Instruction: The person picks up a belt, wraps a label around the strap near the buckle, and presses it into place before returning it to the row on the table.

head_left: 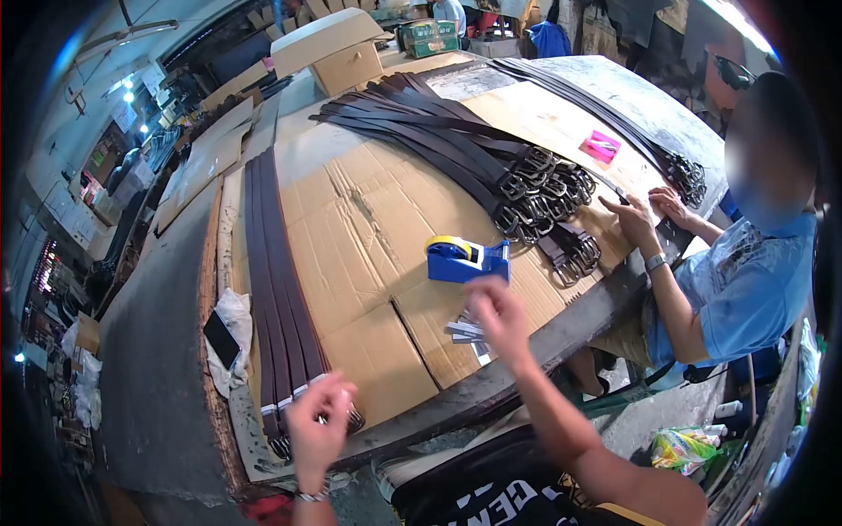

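Observation:
My left hand (317, 422) is over the buckle end of a row of dark brown belts (282, 307), its fingers curled together in a pinch. Anything it holds is too small to make out. Pale paper bands wrap the belts near their buckles. My right hand (498, 317), slightly blurred, is closed just in front of a blue tape dispenser (467, 263) with a yellow-cored roll. What its fingers hold, if anything, cannot be made out. Beside that hand, several printed label strips (463, 331) lie on the cardboard.
A big pile of dark belts (456, 145) with metal buckles (539, 197) covers the table's middle. On the right, a co-worker in a blue shirt (754, 280) handles a belt. A phone (222, 339) lies on white plastic at left. A cardboard box (346, 66) stands at the back.

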`<move>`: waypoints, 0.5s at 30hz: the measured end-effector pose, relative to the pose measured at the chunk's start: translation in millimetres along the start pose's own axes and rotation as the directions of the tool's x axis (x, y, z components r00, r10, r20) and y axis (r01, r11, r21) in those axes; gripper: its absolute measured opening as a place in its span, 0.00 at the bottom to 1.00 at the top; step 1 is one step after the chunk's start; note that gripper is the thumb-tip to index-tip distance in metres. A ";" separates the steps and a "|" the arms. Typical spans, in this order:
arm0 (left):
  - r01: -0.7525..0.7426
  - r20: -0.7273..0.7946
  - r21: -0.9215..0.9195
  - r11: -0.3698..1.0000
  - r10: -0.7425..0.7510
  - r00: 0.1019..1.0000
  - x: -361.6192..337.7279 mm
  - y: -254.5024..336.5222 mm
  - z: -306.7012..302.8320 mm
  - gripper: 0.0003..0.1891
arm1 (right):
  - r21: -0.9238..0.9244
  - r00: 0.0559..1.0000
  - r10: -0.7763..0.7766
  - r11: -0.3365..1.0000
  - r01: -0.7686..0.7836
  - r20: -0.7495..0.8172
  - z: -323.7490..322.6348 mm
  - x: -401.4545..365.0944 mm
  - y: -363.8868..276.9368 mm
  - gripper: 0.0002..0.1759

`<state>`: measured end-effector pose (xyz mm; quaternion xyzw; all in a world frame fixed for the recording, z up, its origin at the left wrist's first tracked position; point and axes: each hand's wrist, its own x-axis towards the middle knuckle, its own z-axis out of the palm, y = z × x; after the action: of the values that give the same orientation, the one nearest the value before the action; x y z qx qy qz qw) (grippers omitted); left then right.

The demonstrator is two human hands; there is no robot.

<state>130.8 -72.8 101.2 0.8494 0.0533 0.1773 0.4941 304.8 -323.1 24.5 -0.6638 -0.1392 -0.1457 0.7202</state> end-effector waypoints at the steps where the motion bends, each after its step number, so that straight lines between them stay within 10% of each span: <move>1: 0.051 0.040 -0.052 0.997 -0.049 0.998 -15.2 -9.4 11.9 0.13 | -0.102 0.996 0.027 0.994 -0.035 -0.081 -16.8 24.5 15.7 0.07; 6: 0.154 0.030 -0.117 0.981 -0.152 0.988 -59.3 -40.4 82.4 0.11 | -0.787 0.944 -0.285 0.615 0.048 -0.165 -68.5 146.6 46.9 0.15; 15: 0.149 -0.124 -0.204 0.968 -0.177 0.976 -44.7 -66.9 129.7 0.09 | -0.988 0.979 -0.140 0.007 0.154 0.151 -57.0 224.2 66.3 0.20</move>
<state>140.7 -157.3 -25.6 0.7755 0.1406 0.2001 0.5821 537.3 -380.5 47.6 -0.9594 -0.0695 -0.2714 0.0327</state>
